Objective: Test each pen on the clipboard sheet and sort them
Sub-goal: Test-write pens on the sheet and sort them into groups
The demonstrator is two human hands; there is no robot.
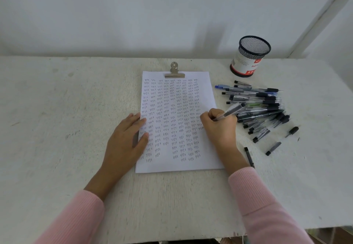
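Observation:
A white sheet (207, 95) lies under a metal clip (174, 71) in the middle of the table, covered with columns of the handwritten word "test". My right hand (219, 127) grips a grey-black pen (230, 111) at the sheet's right edge, its tip hidden by my fingers. My left hand (127, 138) rests flat on the sheet's left edge, fingers straight. A pile of several pens (257, 104) lies to the right of the sheet.
A black mesh pen cup (249, 56) with a white and red label stands at the back right. A few loose pens (282, 140) and one single pen (248, 157) lie near my right forearm. The white table (57, 110) ends at a wall behind.

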